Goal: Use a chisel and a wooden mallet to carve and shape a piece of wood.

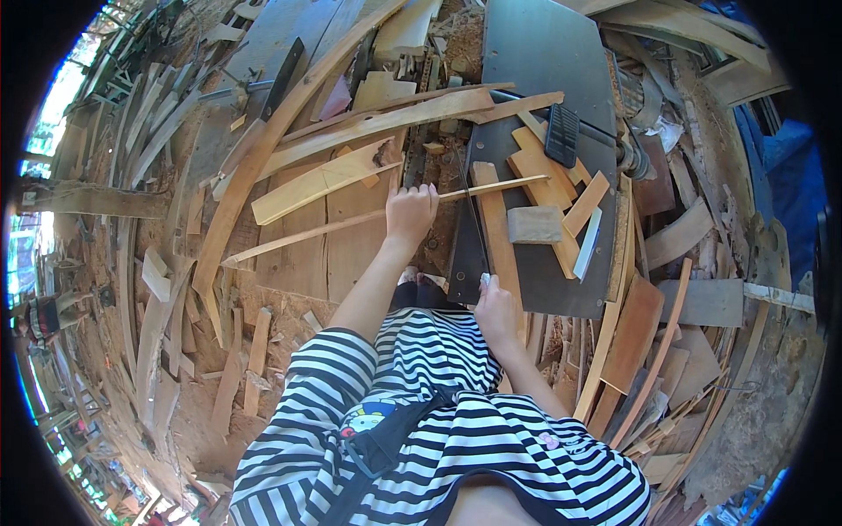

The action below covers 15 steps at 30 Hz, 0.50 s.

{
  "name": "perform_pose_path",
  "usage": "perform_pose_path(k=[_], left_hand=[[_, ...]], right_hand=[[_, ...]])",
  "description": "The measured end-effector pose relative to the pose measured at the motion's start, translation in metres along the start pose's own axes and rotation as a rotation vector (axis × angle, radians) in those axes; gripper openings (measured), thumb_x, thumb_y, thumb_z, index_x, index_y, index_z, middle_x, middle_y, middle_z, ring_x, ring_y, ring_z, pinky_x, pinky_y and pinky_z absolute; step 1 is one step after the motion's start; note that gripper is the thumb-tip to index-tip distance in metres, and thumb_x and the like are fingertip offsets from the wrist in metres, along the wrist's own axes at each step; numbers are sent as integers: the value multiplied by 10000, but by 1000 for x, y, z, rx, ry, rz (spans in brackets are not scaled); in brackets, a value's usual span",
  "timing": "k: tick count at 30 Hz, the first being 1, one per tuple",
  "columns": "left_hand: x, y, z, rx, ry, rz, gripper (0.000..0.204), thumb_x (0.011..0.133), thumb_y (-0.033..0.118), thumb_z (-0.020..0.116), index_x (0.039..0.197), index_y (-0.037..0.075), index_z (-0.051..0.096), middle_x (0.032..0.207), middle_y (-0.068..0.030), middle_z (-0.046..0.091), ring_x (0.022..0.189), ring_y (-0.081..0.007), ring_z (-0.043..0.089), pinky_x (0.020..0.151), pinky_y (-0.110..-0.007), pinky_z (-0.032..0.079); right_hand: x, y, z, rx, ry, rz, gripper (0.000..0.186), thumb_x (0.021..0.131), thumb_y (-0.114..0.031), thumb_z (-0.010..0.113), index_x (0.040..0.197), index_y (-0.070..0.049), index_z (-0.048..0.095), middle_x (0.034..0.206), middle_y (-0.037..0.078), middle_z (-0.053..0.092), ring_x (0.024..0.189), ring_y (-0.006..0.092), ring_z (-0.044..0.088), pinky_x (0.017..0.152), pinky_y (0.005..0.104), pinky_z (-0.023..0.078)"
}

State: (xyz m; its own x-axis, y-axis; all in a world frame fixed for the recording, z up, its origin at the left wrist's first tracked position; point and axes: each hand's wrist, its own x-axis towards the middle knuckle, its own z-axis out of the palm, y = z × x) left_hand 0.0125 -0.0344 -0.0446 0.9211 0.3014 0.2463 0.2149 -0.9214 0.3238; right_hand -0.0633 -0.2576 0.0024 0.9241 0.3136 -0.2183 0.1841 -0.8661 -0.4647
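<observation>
My left hand point(412, 210) is closed around a long thin wooden strip point(307, 233), which slants across the bench from lower left to upper right. Past the fingers, the strip's far end crosses over the black metal table. To its right, my right hand point(497, 307) is closed at the near edge of that table. From its fingers a thin, dark, blade-like strip point(477, 219) runs up across the wooden one; its grip is mostly hidden. A grey-brown wooden block point(535, 225) lies beyond my right hand, beside a long flat board point(496, 237).
The black table point(526, 114) also bears a black ridged tool point(562, 136), a white-edged strip point(588, 244) and several offcuts. On the left, a curved plank point(254, 167) and a pale board point(320, 181) lie over wide planks. Scrap wood and sawdust surround the bench.
</observation>
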Motion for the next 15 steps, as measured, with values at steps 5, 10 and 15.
perform_pose_path(k=[5, 10, 15], left_hand=[[0, -3, 4, 75, 90, 65, 404, 920, 226, 489, 574, 80, 640, 565, -122, 628, 530, -265, 618, 781, -404, 488], [-2, 0, 3, -15, 54, 108, 417, 913, 221, 491, 548, 83, 636, 558, -111, 634, 516, -265, 614, 750, -404, 490], [-4, -1, 7, -1, 59, 48, 427, 910, 220, 489, 539, 70, 640, 561, -110, 638, 516, -274, 615, 830, -409, 485]], right_hand=[[-13, -4, -8, -41, -23, 54, 208, 956, -173, 470, 877, 9, 534, 652, 261, 614, 638, 441, 628, 565, 546, 467], [21, -27, -19, -58, 29, 55, 194, 946, -169, 487, 876, 1, 549, 681, 277, 612, 669, 448, 625, 590, 535, 480], [-5, -16, -13, -93, 13, 57, 204, 955, -192, 470, 875, -17, 537, 659, 244, 624, 633, 436, 632, 564, 541, 477]])
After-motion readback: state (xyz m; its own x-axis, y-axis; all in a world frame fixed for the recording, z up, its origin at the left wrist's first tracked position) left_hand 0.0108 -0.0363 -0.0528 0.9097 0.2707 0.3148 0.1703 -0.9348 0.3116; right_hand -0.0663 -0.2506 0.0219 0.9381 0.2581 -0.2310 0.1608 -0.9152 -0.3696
